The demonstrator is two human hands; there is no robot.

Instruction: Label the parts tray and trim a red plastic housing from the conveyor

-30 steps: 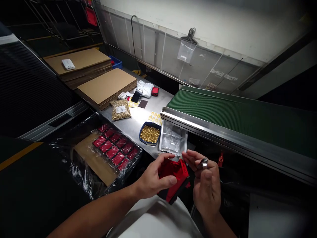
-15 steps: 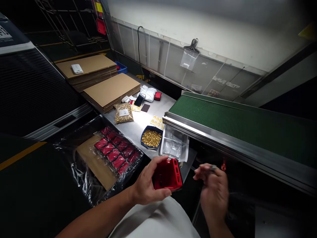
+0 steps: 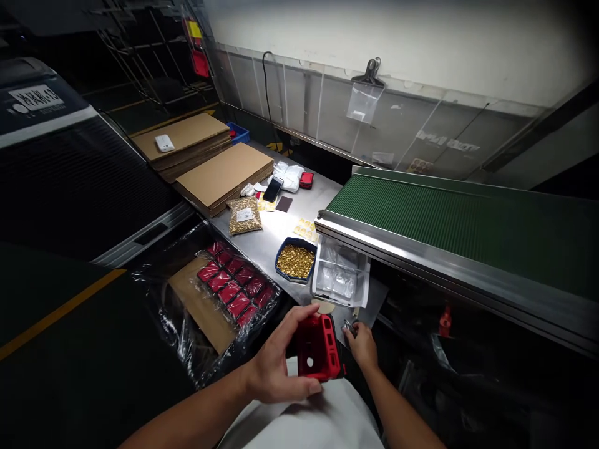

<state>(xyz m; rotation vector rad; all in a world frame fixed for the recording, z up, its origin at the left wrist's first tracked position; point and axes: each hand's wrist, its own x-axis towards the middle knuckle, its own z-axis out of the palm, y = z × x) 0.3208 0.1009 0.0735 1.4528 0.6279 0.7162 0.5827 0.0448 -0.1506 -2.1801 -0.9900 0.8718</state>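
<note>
My left hand [image 3: 276, 368] is wrapped around a red plastic housing [image 3: 330, 349] with a dark outer edge. Slots run along one side of the housing, its hollow inside faces me, and a round hole shows in it. To the right of the housing, my right hand [image 3: 362, 346] is closed over the table's near edge. A small greyish metallic thing [image 3: 349, 326] shows at its fingertips, too small to name. Just beyond are a white tray [image 3: 365, 290] with clear plastic bags and a dark blue dish [image 3: 278, 269] of small gold-coloured pieces.
A plastic-lined box [image 3: 180, 299] holding rows of wrapped red items stands at left. A green conveyor belt [image 3: 421, 212] runs off to the right. Cardboard stacks [image 3: 227, 171], a bag of gold pieces [image 3: 246, 217], a phone [image 3: 273, 189] and a sticker sheet [image 3: 306, 229] lie on the table.
My right hand has moved left and forward, from open air to the table's near edge by the white tray. My left hand still grips the red housing, now turned slightly. The view has shifted.
</note>
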